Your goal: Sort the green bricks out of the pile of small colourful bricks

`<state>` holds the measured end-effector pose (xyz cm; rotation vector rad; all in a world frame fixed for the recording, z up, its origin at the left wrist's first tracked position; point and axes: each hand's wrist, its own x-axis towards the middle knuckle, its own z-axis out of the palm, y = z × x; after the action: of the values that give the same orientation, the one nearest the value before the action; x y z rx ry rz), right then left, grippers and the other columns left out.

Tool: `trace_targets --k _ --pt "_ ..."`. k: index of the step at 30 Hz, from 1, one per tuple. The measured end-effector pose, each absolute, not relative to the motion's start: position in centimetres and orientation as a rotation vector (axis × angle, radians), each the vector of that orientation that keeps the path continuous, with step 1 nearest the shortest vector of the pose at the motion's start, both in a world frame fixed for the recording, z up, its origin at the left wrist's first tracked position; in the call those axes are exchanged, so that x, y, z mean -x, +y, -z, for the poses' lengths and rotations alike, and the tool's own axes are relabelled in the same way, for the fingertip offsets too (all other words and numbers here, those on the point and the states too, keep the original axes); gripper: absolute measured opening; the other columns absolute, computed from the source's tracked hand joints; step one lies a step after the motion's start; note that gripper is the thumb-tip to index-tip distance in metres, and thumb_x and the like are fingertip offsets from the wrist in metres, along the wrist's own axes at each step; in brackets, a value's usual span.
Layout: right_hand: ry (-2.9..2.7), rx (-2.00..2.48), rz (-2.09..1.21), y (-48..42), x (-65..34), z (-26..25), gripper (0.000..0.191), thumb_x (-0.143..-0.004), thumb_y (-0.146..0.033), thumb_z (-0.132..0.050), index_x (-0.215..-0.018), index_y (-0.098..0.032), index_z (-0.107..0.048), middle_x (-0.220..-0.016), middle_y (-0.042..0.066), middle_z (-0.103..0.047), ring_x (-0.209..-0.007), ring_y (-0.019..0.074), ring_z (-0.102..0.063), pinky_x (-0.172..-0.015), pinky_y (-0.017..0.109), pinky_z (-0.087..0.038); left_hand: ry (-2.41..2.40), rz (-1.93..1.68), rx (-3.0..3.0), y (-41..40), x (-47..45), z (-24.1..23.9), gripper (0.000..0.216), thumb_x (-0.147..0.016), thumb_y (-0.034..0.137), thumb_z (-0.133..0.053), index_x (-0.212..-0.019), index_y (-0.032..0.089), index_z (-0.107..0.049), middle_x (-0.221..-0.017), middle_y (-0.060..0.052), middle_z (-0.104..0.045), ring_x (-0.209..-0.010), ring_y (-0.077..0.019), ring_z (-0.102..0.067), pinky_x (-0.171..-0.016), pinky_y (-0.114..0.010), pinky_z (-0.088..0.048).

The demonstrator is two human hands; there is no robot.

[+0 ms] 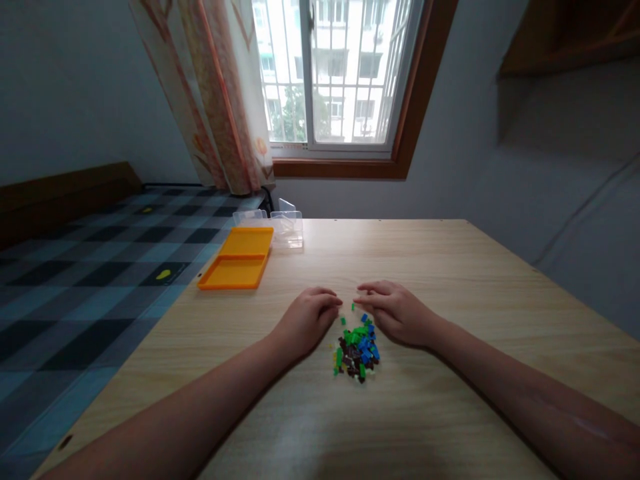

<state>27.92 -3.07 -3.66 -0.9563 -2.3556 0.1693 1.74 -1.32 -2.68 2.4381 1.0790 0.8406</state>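
Note:
Small plastic building bricks in green, blue, dark brown and a little yellow lie in a loose pile [356, 348] on the wooden table. My left hand [309, 321] rests at the pile's upper left, its fingers stretched towards the middle and nothing visible in them. On the other side, my right hand [397, 312] lies low over the table with fingers apart and holding nothing I can see. Between the two sets of fingertips sits a single green brick [353, 307]. Another loose green brick [343, 321] and a blue brick [365, 318] lie just above the pile.
An orange two-part tray [233, 257] lies at the table's left edge. Behind it stand clear plastic boxes [287, 230]. A bed with a checked cover [95, 280] adjoins the table [425, 257] on the left. Beyond the far edge are a wall, window and curtain.

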Motion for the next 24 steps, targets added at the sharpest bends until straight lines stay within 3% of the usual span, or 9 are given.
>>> trace_targets --k 3,6,13,19,24 --pt "-2.389 0.957 -0.199 -3.1 -28.2 3.6 0.039 -0.091 -0.015 -0.055 -0.121 -0.025 -0.078 -0.136 0.014 -0.068 -0.112 0.0293 -0.067 -0.099 0.052 -0.053 1.149 -0.835 -2.439 -0.6 -1.0 2.6 0.017 -0.091 0.011 -0.064 -0.099 0.018 -0.078 -0.104 -0.008 -0.075 -0.101 -0.0224 -0.069 -0.098 -0.039 -0.055" --pt "-2.42 0.941 -0.205 -3.2 -28.3 3.5 0.043 -0.089 -0.016 -0.055 -0.125 -0.025 -0.076 -0.141 0.015 -0.065 -0.116 0.0306 -0.066 -0.1 0.054 -0.052 1.193 -0.794 -2.472 0.2 -0.1 2.8 0.017 -0.088 0.015 -0.069 -0.103 0.02 -0.077 -0.114 -0.01 -0.073 -0.112 -0.0272 -0.065 -0.105 -0.046 -0.052" --pt "-2.465 0.973 -0.178 -3.3 -28.3 3.5 0.041 -0.099 -0.026 -0.049 -0.132 -0.025 -0.074 -0.147 0.016 -0.062 -0.129 0.034 -0.06 -0.107 0.058 -0.046 1.132 -0.616 -2.619 0.1 0.4 2.7 0.035 -0.088 0.03 -0.076 -0.121 0.02 -0.074 -0.14 -0.018 -0.062 -0.132 -0.0351 -0.056 -0.113 -0.055 -0.045" --pt "-2.479 1.003 -0.166 -3.2 -28.2 3.6 0.042 -0.107 -0.037 -0.042 -0.136 -0.025 -0.071 -0.151 0.016 -0.058 -0.137 0.0357 -0.056 -0.111 0.06 -0.044 0.832 -0.632 -2.723 -0.8 -0.1 2.0 0.023 -0.099 0.028 -0.064 -0.118 0.028 -0.076 -0.14 -0.01 -0.064 -0.128 -0.0276 -0.058 -0.11 -0.048 -0.048" --pt "-2.417 1.014 -0.191 -3.0 -28.2 3.8 0.047 -0.108 -0.038 -0.04 -0.146 -0.022 -0.062 -0.153 0.019 -0.056 -0.138 0.0333 -0.056 -0.112 0.055 -0.046 0.731 -0.604 -2.807 -0.8 -0.5 1.8 0.02 -0.101 0.028 -0.063 -0.108 0.029 -0.081 -0.134 -0.009 -0.068 -0.123 -0.0277 -0.06 -0.111 -0.048 -0.047"
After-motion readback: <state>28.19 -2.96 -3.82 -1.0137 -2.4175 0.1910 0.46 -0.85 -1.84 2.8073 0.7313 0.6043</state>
